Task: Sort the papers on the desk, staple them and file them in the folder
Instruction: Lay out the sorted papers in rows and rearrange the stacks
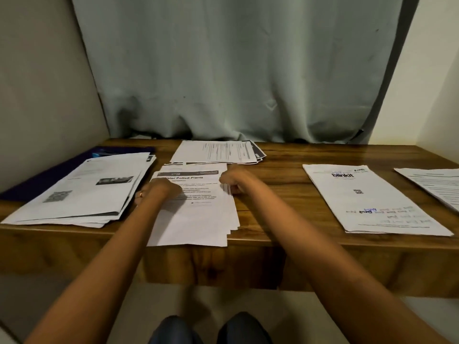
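As we sort the papers, both hands are on the middle pile (196, 219) in the centre of the frame, at the front edge of the desk (285, 194). Our right hand (232, 182) has curled fingers that pinch the fanned right edge of this pile. Our left hand (159, 192) lies on the top sheet. It is blurry, so we cannot tell if it grips or just presses. The left pile (79, 192) lies on the blue folder (37, 180) at centre left. The back pile (218, 151) and right pile (367, 199) wait too. We think sorting is the step now. Next we likely must lift one sheet and choose its pile.
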Motion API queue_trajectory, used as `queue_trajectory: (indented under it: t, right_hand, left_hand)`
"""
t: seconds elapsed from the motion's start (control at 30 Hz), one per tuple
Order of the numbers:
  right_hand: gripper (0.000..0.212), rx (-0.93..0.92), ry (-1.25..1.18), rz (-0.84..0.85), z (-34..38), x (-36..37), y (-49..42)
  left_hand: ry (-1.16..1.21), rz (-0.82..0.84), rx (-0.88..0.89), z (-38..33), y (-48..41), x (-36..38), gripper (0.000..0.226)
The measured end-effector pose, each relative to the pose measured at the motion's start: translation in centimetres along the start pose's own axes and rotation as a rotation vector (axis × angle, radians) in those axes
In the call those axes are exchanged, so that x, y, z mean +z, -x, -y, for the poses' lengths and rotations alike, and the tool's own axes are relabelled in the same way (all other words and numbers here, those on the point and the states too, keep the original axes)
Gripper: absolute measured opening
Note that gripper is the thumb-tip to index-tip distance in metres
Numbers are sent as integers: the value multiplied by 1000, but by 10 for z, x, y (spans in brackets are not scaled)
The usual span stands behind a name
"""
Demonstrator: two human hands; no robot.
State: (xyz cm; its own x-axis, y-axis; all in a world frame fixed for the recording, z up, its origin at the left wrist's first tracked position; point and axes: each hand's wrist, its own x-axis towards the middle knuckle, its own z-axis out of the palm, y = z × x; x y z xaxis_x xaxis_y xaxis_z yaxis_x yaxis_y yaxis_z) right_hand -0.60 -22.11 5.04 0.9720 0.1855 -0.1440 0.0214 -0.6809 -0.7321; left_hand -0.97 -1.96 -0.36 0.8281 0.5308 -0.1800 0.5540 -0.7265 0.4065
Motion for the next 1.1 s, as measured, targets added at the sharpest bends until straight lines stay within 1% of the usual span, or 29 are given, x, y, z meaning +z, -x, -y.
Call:
queue_trajectory:
  t: [0.07, 0.17, 0.23, 0.3, 0.37, 0.47, 0.5, 0.6, 0.67, 0.73, 0.8, 0.83, 0.87, 0.9, 0.93, 0.97, 1.0, 1.03, 1.1]
  right_hand:
    - [33, -6, 35, 22, 7, 12, -2]
    - [41, 26, 44, 75, 9, 19, 1]
    - [42, 3, -4, 87, 8, 20, 8]
    - [41, -13, 38, 89, 9, 22, 9]
    - [39, -1, 26, 35, 10, 23, 13]
    - [39, -24, -10, 31, -2, 19, 8]
    - [39, -25, -42, 1, -8, 17, 10]
    - [30, 37, -184, -127, -25, 7, 11]
    - [28, 52, -325, -201, -34, -2, 13]
    - [32, 47, -421, -239, -43, -17, 17]
    - [36, -30, -536, -268, -48, -36, 26]
    - [36, -68, -595, -284, -48, -46, 30]
    - [34, -100, -634, -316, -47, -57, 36]
    - [32, -130, -662, -343, -46, -69, 40]
    - [30, -163, -675, -368, -46, -82, 42]
    - [28, -194, -691, -382, -44, -94, 45]
    - [26, -224, -689, -402, -44, -107, 46]
    - [26, -252, -692, -422, -42, -119, 47]
    - [24, -315, -710, -467, -39, -140, 47]
  left_hand:
    - [-2, -5, -42, 3, 34, -12, 89]
    - [42, -52, -138, 5, 45, -16, 83]
    - [49, -53, -172, 6, 47, -17, 86]
    - [98, -59, -165, 6, 45, -15, 87]
    - [117, -40, -156, 2, 46, -13, 86]
    - [144, -9, -161, -4, 51, -10, 86]
    - [151, -12, -133, -4, 53, -9, 80]
    - [203, -35, 13, -5, 50, -2, 39]
    - [357, -33, 73, -12, 51, 3, 30]
    - [566, 12, 88, -26, 54, 7, 29]
    - [841, 82, 117, -46, 59, 9, 22]
    - [964, 95, 129, -56, 67, 6, 25]
    - [1028, 52, 140, -65, 71, 1, 35]
    - [1019, -31, 170, -74, 73, -4, 52]
    - [951, -124, 224, -84, 73, -9, 66]
    - [918, -184, 317, -91, 72, -17, 73]
    - [941, -187, 409, -99, 75, -25, 72]
    - [1005, -146, 497, -109, 76, -33, 65]
    - [1079, -54, 665, -128, 79, -47, 43]
